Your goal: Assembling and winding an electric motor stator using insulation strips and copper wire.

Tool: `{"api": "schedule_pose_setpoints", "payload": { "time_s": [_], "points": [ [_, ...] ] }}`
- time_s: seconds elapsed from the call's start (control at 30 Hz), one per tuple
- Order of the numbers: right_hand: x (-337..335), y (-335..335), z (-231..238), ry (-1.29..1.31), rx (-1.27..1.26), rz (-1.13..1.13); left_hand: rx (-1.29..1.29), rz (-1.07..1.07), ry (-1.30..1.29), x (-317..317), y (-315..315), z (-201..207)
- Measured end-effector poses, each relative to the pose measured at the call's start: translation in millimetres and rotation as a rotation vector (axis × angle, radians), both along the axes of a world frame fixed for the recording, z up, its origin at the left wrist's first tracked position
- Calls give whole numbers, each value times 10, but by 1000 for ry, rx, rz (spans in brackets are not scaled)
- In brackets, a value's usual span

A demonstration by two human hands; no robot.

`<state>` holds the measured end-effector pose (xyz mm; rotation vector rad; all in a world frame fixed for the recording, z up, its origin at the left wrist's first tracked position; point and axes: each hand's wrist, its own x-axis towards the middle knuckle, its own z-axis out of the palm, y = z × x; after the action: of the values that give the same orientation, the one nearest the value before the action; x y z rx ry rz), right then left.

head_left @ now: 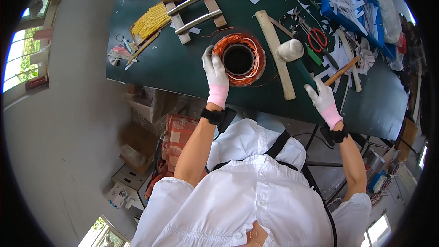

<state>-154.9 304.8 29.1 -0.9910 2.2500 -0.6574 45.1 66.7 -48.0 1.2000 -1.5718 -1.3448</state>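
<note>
A motor stator (259, 59), a ring packed with orange copper windings and white cord, rests on the dark green table. My left hand (216, 70), in a white glove with a pink cuff, grips its left rim. My right hand (323, 97), gloved the same way, is closed on the dark green handle of a mallet with a whitish, rounded head (290, 51). That head lies over a long pale wooden bar (273, 45), right of the stator. Beside my right fingers, an orange-brown wooden handle (344, 70) slants up to the right; where it ends is hidden.
Red-handled scissors (316, 40) lie among paper scraps on the right. Blue bins (344, 7) of white strips stand at the back right. A metal-rod frame on wooden blocks (195, 12) and yellow sticks (149, 21) lie at the back left. The table's front edge (160, 90) runs before me.
</note>
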Motion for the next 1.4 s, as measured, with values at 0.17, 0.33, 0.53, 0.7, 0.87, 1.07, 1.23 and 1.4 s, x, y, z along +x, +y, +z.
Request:
{"api": "schedule_pose_setpoints", "payload": {
  "time_s": [0.17, 0.33, 0.53, 0.7, 0.87, 1.07, 1.23, 1.4],
  "points": [
    [-302, 270, -388, 310, -54, -59, 149, -27, -347, 105, 368, 100],
    [117, -177, -213, 184, -179, -273, 389, -377, 142, 132, -482, -84],
    [298, -1621, -575, -361, -384, -227, 648, -706, 254, -492, -1069, 245],
    [170, -2152, -130, -727, -523, -158, 847, -508, 464, -355, -1255, 192],
    [180, -594, -162, -1060, -1108, -842, 738, -584, 685, 798, -1498, 816],
    [1383, 96, -364, -405, -257, -959, 951, -660, 453, 1993, -1650, 718],
    [1204, -1004, -826, -40, -345, -263, 221, -1053, -374, 1303, -1082, 55],
    [429, -1889, -536, -361, -576, -127, 565, -843, 260, -155, -1125, 175]
  ]
}}
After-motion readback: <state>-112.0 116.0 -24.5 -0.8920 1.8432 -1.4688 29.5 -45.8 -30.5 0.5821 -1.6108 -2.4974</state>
